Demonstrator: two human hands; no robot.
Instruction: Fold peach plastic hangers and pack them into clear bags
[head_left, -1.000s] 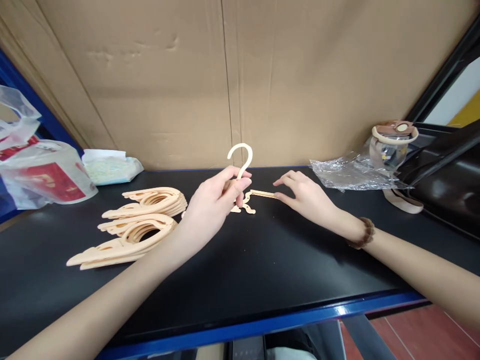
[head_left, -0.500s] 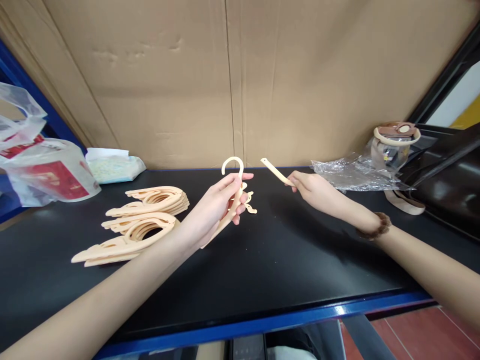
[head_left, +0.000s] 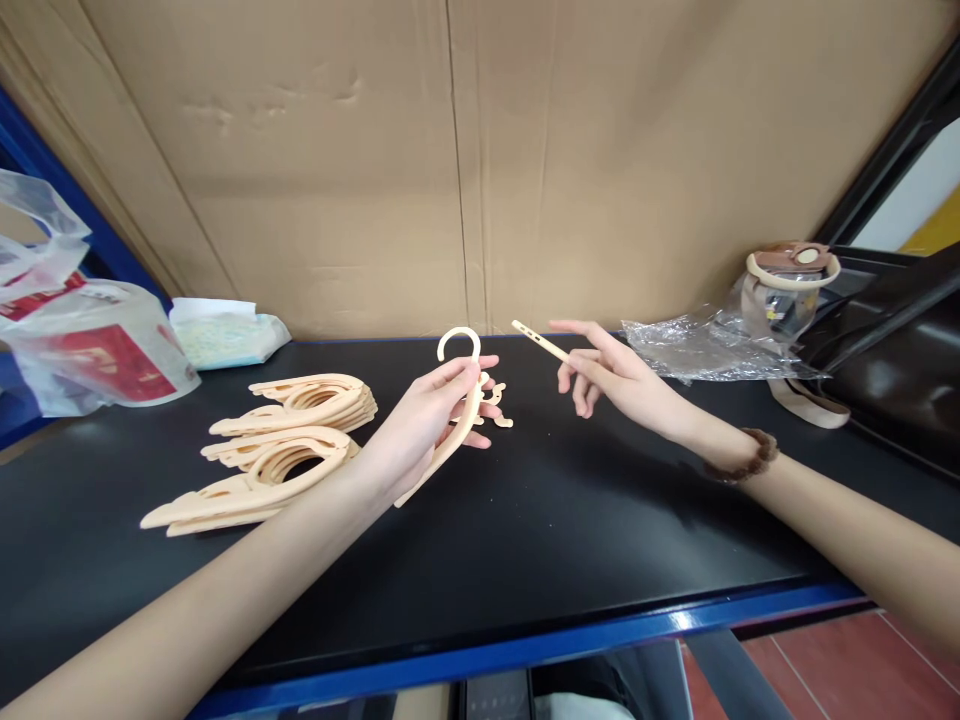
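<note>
My left hand (head_left: 442, 410) is closed around a cream plastic hanger piece (head_left: 459, 432), its round hook sticking up above the thumb and an arm slanting down toward me. To the right, my right hand (head_left: 611, 375) pinches the near end of a slim cream plastic strip (head_left: 541, 342). Slots show along the strip, and its far end points up and left; the index finger is raised off it. Behind the left fingers, small cream plastic pieces (head_left: 501, 405) lie on the black table, partly hidden. The strip and the hanger piece are apart.
Two stacks of cream folded hangers, a rear stack (head_left: 322, 402) and a front stack (head_left: 277, 480), lie at left. Behind them are a tissue pack (head_left: 229, 335) and a bagged roll (head_left: 127, 345). At right are crinkled clear plastic (head_left: 675, 340), a clear cup (head_left: 780, 305) and a dark bag (head_left: 900, 350).
The strip has turned in my right hand so its slotted side shows, and the right fingers have spread. My left hand and the hanger piece have dipped slightly.
</note>
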